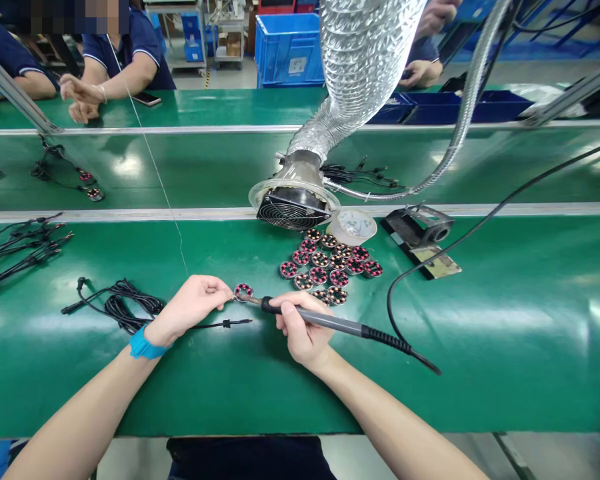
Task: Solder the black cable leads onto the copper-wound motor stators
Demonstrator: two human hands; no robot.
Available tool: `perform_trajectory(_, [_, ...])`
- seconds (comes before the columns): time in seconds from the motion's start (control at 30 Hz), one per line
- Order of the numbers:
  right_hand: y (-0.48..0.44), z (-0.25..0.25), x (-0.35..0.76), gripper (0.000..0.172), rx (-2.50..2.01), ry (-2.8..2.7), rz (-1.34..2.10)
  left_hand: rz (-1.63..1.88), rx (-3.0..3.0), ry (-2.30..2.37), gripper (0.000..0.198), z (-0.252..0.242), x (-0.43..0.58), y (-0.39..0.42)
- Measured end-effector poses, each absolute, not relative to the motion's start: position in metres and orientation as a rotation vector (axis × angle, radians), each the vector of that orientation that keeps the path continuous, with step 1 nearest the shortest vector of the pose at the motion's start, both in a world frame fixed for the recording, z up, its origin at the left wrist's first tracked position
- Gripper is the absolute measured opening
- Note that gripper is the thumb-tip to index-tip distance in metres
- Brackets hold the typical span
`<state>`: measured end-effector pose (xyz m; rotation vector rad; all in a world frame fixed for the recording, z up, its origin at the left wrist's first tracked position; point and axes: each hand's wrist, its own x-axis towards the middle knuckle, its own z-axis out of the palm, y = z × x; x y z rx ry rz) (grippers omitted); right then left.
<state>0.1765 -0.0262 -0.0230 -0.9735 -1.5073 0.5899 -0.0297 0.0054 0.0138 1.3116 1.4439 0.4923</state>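
My right hand (pixel 300 330) is closed round a soldering iron (pixel 325 321), held like a pen, with its tip on a small round part with pink marks (pixel 243 291). My left hand (pixel 196 303) is pinched shut at the left edge of that part; a thin solder wire (pixel 153 163) runs up from its fingers. A blue wrist strap (pixel 143 347) sits on my left wrist. Under my left hand lies a black cable (pixel 125 307) whose thin end points right.
Several more round parts (pixel 330 263) lie grouped behind my right hand. A fume duct with a fan (pixel 294 203), a white tin (pixel 353 225) and an iron stand (pixel 423 237) stand behind them. More cables (pixel 20 243) lie left. Other people sit across the belt.
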Motion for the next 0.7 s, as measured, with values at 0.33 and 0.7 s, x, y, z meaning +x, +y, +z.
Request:
perform_trajectory(0.33, [-0.0253,-0.0204,0.1753,0.019,-0.946,-1.489,0.606,0.475,1.32,1.45,0.026,0.0144,-0.0287,0.006])
perform_trajectory(0.7, [-0.0213,-0.0202,0.1733,0.017,-0.999,-1.565,0.547,0.478,1.312,1.451,0.026,0.0157,-0.0281,0.0062])
